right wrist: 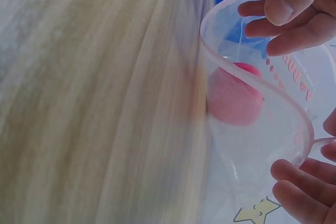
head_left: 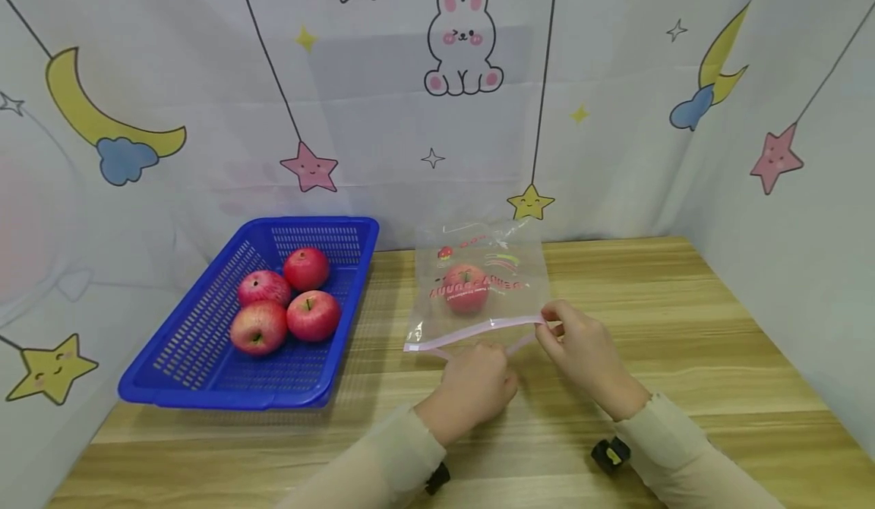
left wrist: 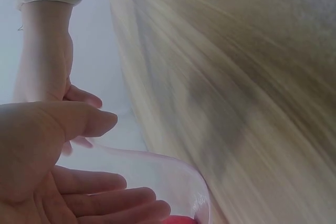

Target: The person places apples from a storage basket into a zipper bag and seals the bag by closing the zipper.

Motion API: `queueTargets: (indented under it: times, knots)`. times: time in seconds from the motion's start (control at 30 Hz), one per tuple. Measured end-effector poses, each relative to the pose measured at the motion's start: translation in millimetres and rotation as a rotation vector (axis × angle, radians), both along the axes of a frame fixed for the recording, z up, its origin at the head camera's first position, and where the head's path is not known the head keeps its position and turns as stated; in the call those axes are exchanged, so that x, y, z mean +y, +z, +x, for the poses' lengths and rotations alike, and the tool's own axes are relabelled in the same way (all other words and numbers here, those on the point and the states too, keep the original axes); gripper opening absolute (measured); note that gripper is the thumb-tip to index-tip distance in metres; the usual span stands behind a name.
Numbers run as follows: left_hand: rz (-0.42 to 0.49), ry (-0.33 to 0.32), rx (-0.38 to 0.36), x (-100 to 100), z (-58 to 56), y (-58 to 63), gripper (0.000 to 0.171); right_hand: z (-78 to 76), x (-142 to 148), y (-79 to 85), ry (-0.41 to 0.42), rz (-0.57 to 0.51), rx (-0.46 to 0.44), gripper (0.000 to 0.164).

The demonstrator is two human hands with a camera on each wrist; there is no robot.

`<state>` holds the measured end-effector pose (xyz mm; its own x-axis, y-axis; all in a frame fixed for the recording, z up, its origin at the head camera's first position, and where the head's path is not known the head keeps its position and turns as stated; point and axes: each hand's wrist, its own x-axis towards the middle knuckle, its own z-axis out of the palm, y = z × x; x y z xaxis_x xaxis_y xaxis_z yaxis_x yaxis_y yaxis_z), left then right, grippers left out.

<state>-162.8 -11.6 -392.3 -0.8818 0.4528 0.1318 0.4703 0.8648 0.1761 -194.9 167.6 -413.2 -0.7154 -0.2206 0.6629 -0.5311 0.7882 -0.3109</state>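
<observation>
A clear zip bag (head_left: pixel 427 323) with a pink zip edge and printed red lettering lies on the table. Inside it sits one red apple (head_left: pixel 466 290), which also shows through the plastic as a red apple (right wrist: pixel 236 95) in the right wrist view. My right hand (head_left: pixel 581 346) pinches the right corner of the bag's mouth between thumb and fingers. At the mouth, which gapes apart, my left hand (head_left: pixel 478 384) has its fingers by the opening. Those fingers (left wrist: pixel 113 203) look nearly straight in the left wrist view, with nothing between them and the thumb.
To the left stands a blue plastic basket (head_left: pixel 160 396) with several red apples (head_left: pixel 313 316) in it. The wooden table (head_left: pixel 683 357) backs onto a white curtain (head_left: pixel 383 114) printed with stars, moons and a rabbit. Dark wrist devices (head_left: pixel 611 455) sit near the sleeves.
</observation>
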Motion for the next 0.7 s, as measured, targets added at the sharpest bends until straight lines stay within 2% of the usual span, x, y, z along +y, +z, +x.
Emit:
queueTargets:
  times: [0.27, 0.7]
  knots:
    - [0.016, -0.022, -0.039, -0.3, 2.4, 0.7, 0.017, 1.5, 0.7, 2.1, -0.014, -0.018, -0.075, 0.011]
    - [0.007, -0.016, -0.062, -2.4, 8.1, 5.0, 0.025, 1.9, 1.7, 5.8, 0.001, -0.045, -0.11, 0.011]
